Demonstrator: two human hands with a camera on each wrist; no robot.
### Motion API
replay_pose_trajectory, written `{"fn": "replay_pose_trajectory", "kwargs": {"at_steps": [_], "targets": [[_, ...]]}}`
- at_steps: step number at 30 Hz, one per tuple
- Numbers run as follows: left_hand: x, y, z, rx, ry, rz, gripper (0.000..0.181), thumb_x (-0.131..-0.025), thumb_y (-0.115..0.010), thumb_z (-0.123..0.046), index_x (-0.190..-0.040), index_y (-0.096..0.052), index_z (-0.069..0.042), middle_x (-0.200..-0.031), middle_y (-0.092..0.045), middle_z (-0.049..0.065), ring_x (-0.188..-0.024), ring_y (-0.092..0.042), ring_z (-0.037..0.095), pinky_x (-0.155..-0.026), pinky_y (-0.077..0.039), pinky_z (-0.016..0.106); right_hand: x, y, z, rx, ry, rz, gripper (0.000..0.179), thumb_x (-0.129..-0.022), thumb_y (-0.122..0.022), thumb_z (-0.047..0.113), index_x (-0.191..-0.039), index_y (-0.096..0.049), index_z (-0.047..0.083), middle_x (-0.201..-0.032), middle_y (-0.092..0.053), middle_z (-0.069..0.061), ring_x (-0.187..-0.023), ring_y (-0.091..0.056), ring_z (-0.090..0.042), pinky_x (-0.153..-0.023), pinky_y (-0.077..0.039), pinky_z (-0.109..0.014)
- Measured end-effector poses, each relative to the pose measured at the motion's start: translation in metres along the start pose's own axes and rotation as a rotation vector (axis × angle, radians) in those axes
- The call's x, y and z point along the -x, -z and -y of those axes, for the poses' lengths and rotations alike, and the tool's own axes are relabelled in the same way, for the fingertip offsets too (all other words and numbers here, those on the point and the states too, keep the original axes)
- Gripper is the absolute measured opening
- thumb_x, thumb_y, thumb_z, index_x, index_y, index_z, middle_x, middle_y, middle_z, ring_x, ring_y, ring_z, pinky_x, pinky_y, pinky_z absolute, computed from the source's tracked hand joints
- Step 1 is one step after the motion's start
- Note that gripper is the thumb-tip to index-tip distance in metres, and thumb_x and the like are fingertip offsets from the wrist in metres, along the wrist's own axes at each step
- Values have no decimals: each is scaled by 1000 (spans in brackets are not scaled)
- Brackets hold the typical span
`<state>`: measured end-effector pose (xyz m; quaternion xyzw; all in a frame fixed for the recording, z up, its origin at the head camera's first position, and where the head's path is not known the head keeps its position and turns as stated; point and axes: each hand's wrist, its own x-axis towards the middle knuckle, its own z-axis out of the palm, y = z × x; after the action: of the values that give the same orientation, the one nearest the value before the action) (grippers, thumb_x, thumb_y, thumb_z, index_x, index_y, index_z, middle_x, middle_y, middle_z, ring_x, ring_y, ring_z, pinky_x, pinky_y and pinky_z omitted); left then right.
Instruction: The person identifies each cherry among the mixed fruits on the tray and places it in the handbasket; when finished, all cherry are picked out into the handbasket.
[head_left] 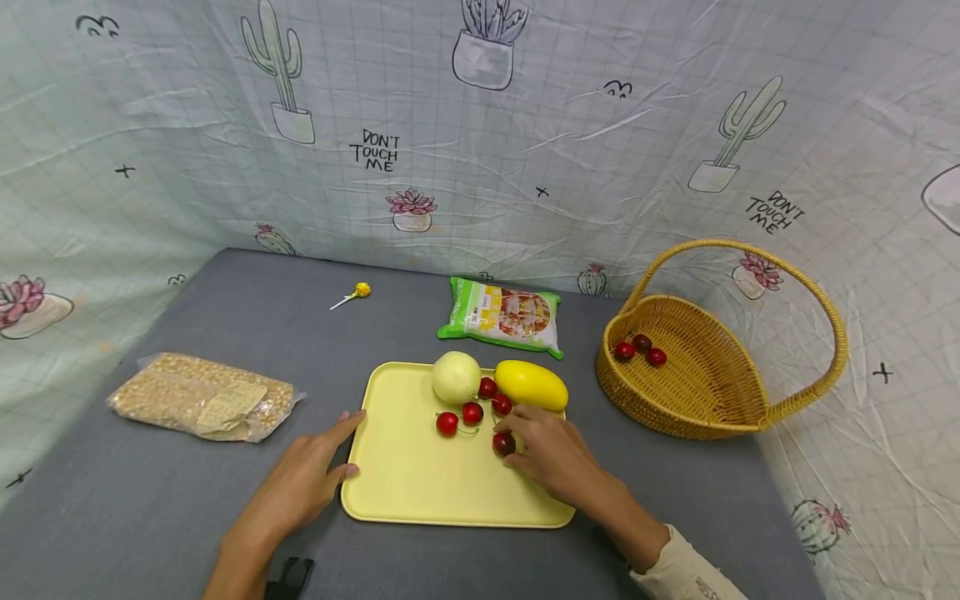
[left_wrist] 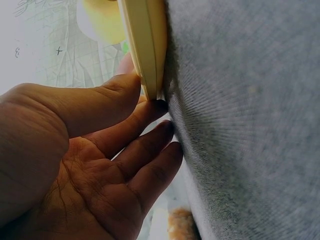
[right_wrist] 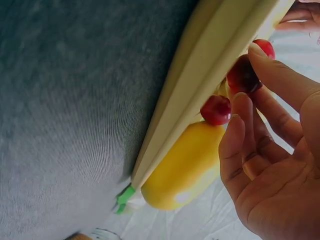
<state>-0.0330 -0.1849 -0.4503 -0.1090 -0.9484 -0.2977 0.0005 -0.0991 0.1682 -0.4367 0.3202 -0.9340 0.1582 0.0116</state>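
A pale yellow tray (head_left: 420,492) lies on the table with several red cherries (head_left: 447,423), a round pale green fruit (head_left: 456,377) and a yellow mango-like fruit (head_left: 531,384) on it. My left hand (head_left: 303,475) rests at the tray's left side, thumb and index finger spread against the rim; the left wrist view shows the thumb touching the tray edge (left_wrist: 145,45). Over the tray's right part, my right hand (head_left: 555,454) pinches a dark red cherry (right_wrist: 243,74) between thumb and fingers. Another cherry (right_wrist: 216,110) sits close to its fingertips.
A wicker basket (head_left: 637,408) with a tall handle stands at the right, holding 3 cherries (head_left: 656,357). Behind the tray lies a green-edged food packet (head_left: 513,317). A lollipop (head_left: 362,290) is at the back left, and a bag of corn kernels (head_left: 176,387) lies at the left.
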Motion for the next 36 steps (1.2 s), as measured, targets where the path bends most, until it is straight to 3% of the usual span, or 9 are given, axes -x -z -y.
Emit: {"fn": "replay_pose_trajectory", "kwargs": {"at_steps": [11,18,26,36], "targets": [[0,-1,1,-3,-8,-6,74,-88,-83,-6,-155,-53,-2,-147,-58,34,-133,-62,49,-106,-54,63,4,2,-1,-11,-11,-26,35,-78,-97,23,-107,-77,23,-101,-69,9,-81,-55,-5,-64,-48,-19],[1,-2,1,-6,-14,-14,73,-87,-84,-6,-154,-54,-2,-145,-60,35,-131,-64,49,-105,-54,62,5,5,0,-26,24,-161,40,-76,-98,14,-109,-76,21,-110,-73,4,-83,-64,-10,-67,-54,-20],[1,-2,1,-8,-17,-21,74,-87,-84,-6,-154,-54,-2,-144,-60,35,-130,-65,49,-104,-54,62,4,15,-4,-87,116,-322,48,-70,-100,6,-110,-76,18,-106,-72,2,-78,-67,-15,-66,-56,-21],[0,-1,-1,-14,-15,-8,74,-87,-84,-7,-154,-54,-2,-145,-59,35,-131,-64,50,-104,-54,63,5,27,-14,-112,89,-412,43,-75,-98,8,-109,-73,15,-103,-71,-2,-81,-66,-19,-67,-57,-26]]}}
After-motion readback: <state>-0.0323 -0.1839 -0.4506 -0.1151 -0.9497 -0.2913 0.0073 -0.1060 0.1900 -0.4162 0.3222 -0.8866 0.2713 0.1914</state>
